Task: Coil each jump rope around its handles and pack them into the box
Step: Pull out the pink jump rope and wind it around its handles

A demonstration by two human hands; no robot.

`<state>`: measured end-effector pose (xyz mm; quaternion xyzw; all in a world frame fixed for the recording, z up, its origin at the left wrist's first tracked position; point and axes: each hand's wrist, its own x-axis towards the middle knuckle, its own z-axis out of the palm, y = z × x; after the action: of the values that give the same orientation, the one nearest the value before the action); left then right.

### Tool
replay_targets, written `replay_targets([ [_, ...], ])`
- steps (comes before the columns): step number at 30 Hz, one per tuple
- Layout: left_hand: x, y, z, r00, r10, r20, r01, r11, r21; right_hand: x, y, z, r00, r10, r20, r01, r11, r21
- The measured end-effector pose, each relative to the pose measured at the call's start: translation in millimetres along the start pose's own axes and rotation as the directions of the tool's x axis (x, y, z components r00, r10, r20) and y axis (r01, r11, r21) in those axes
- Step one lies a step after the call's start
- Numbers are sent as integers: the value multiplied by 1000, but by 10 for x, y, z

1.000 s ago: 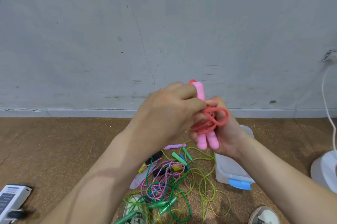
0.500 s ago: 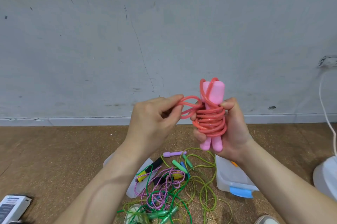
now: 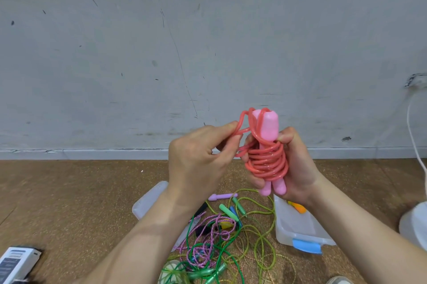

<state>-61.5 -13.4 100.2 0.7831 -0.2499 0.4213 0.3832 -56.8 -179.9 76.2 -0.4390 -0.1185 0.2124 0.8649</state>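
My right hand (image 3: 297, 168) grips a pink jump rope (image 3: 268, 159), its two handles held upright side by side with the red cord wound around them several times. My left hand (image 3: 196, 159) pinches a loose loop of that cord just left of the handles. Below on the floor lies a tangled pile of other ropes (image 3: 221, 237) in green, yellow-green and pink-purple, with green, purple and blue handles. A clear plastic box (image 3: 298, 230) with a blue latch sits right of the pile, an orange handle inside it.
A clear lid (image 3: 147, 203) lies left of the pile, partly behind my left forearm. A white and blue carton (image 3: 16, 260) sits at the bottom left. A white object (image 3: 416, 221) with a cable stands at the right edge. The grey wall is close ahead.
My left hand has come off the bundle and drawn a cord loop out to the left, then lifted it higher beside the handle tops. The camera view has tilted down slightly.
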Motion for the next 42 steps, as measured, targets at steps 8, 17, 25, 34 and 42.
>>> replay_targets([
  [8, 6, -33, -10, 970, 179, 167, -219, 940, 262, -26, -59, -9, 997, 44, -57, -45, 999, -13],
  [17, 103, 70, -74, 968, -114, 222, 141, 983, -114, -30, -70, -75, 996, 91, -11, -91, 994, -56],
  [25, 66, -58, -9, 966, 78, 246, -143, 955, 259, 1, -36, -32, 986, 123, 115, -120, 992, -33],
  [34, 67, -96, -11, 913, 138, 384, -267, 913, 308, -19, 11, -79, 984, 146, 99, -141, 988, -57],
  [42, 96, -8, -59, 941, -58, 333, -24, 971, 237, -26, 2, -45, 989, 150, -15, -149, 954, -262],
])
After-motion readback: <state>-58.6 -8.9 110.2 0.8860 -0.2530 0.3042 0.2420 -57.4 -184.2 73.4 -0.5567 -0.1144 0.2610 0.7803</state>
